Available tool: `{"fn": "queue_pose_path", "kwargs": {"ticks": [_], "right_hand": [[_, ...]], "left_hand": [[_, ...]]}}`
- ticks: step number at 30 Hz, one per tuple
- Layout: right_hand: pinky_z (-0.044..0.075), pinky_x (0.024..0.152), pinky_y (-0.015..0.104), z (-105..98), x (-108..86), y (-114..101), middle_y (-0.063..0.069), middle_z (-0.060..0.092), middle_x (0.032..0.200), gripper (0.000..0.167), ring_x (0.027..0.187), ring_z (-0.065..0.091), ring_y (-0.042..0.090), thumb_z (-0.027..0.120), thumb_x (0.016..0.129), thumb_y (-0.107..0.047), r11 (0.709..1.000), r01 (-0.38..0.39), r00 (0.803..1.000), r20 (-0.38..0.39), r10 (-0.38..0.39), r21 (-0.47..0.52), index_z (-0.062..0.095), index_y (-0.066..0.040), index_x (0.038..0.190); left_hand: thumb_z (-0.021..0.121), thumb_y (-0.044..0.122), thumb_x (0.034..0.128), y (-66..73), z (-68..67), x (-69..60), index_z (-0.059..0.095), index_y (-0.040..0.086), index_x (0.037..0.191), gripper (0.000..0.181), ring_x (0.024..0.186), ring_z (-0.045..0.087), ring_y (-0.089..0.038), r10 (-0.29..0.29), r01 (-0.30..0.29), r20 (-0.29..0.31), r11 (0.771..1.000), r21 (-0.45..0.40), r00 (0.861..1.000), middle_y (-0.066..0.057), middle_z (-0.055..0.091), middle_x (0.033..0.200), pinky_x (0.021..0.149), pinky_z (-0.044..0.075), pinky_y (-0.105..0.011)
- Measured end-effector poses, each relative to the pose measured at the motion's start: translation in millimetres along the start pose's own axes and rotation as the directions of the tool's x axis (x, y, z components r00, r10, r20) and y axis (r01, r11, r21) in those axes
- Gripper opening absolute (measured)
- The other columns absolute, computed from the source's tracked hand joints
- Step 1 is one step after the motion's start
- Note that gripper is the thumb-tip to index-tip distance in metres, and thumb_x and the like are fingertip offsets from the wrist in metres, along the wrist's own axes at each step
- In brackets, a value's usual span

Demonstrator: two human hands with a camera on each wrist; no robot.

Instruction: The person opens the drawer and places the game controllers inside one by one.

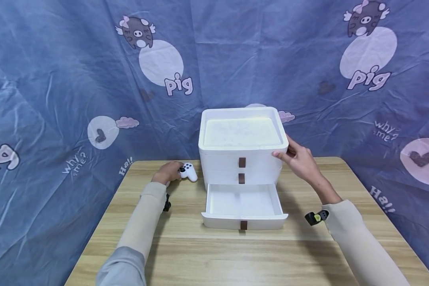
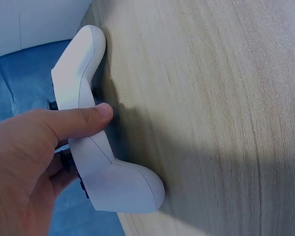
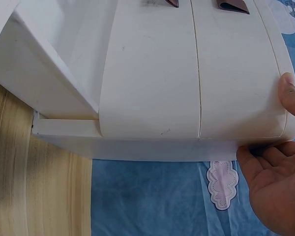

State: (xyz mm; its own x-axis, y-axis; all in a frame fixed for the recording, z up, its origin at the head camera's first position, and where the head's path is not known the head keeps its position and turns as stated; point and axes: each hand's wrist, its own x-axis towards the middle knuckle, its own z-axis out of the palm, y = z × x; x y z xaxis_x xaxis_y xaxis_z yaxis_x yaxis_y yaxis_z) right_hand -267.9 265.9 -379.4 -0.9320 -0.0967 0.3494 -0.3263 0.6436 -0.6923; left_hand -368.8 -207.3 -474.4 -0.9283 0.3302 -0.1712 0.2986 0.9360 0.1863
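A white game controller (image 1: pixel 189 172) lies at the back left of the table, beside a white drawer unit (image 1: pixel 214 157). My left hand (image 1: pixel 169 171) grips the controller by its middle; the left wrist view shows the thumb across one side of the controller (image 2: pixel 123 184), the other fingers mostly hidden behind it. At the unit's upper right front corner is my right hand (image 1: pixel 300 161). Its thumb (image 3: pixel 289 91) presses the front and its curled fingers lie against the side. The bottom drawer (image 1: pixel 241 202) is pulled out with nothing inside; the two drawers above it are closed.
The unit stands on a wooden table (image 1: pixel 214 258) near its back edge. Brown tabs (image 1: pixel 242 162) mark the drawer fronts, and the top is a shallow rimmed tray. A blue patterned cloth (image 1: pixel 228 51) hangs behind and along both sides of the table.
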Motion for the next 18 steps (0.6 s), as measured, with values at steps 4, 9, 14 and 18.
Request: {"fn": "queue_pose_path", "kwargs": {"ticks": [4, 9, 14, 18], "right_hand": [[0.060, 0.095, 0.036, 0, -0.2, 0, 0.029, 0.065, 0.140, 0.082, 0.129, 0.066, 0.044, 0.076, 0.100, -0.038, 1.000, -0.005, 1.000, 0.004, 0.005, -0.003, 0.034, -0.016, 0.167], [0.059, 0.093, 0.031, 0, -0.4, -1, 0.029, 0.066, 0.140, 0.082, 0.129, 0.067, 0.043, 0.076, 0.100, -0.040, 1.000, -0.007, 1.000, 0.002, 0.007, -0.008, 0.034, -0.016, 0.167], [0.058, 0.099, 0.053, 0, -0.1, -1, 0.029, 0.065, 0.142, 0.082, 0.130, 0.066, 0.043, 0.074, 0.101, -0.041, 1.000, -0.007, 1.000, 0.004, 0.007, -0.007, 0.033, -0.016, 0.168], [0.057, 0.099, 0.056, -1, 0.4, -1, 0.029, 0.065, 0.141, 0.082, 0.130, 0.066, 0.044, 0.073, 0.101, -0.042, 1.000, -0.012, 1.000, 0.007, 0.012, -0.009, 0.032, -0.017, 0.168]], "left_hand": [[0.082, 0.006, 0.0900, -0.9, -1.0, -0.5, 0.062, 0.004, 0.146, 0.060, 0.128, 0.064, -0.034, -0.025, 0.025, 0.014, 1.000, -0.013, 1.000, -0.020, 0.066, 0.144, 0.109, 0.052, -0.049], [0.084, 0.007, 0.0863, -2.4, -4.0, -3.6, 0.065, 0.006, 0.145, 0.062, 0.116, 0.064, -0.030, -0.033, 0.033, 0.008, 0.999, -0.032, 0.999, -0.019, 0.068, 0.141, 0.101, 0.054, -0.046], [0.086, 0.007, 0.0824, -3.6, -11.0, -6.5, 0.067, 0.006, 0.143, 0.063, 0.103, 0.062, -0.026, -0.038, 0.038, 0.014, 0.998, -0.051, 0.999, -0.018, 0.069, 0.141, 0.094, 0.055, -0.042], [0.088, 0.009, 0.0791, -3.1, -17.9, -8.9, 0.068, 0.007, 0.142, 0.066, 0.100, 0.062, -0.026, -0.038, 0.039, 0.019, 0.998, -0.043, 0.999, -0.019, 0.069, 0.140, 0.093, 0.056, -0.040]]}}
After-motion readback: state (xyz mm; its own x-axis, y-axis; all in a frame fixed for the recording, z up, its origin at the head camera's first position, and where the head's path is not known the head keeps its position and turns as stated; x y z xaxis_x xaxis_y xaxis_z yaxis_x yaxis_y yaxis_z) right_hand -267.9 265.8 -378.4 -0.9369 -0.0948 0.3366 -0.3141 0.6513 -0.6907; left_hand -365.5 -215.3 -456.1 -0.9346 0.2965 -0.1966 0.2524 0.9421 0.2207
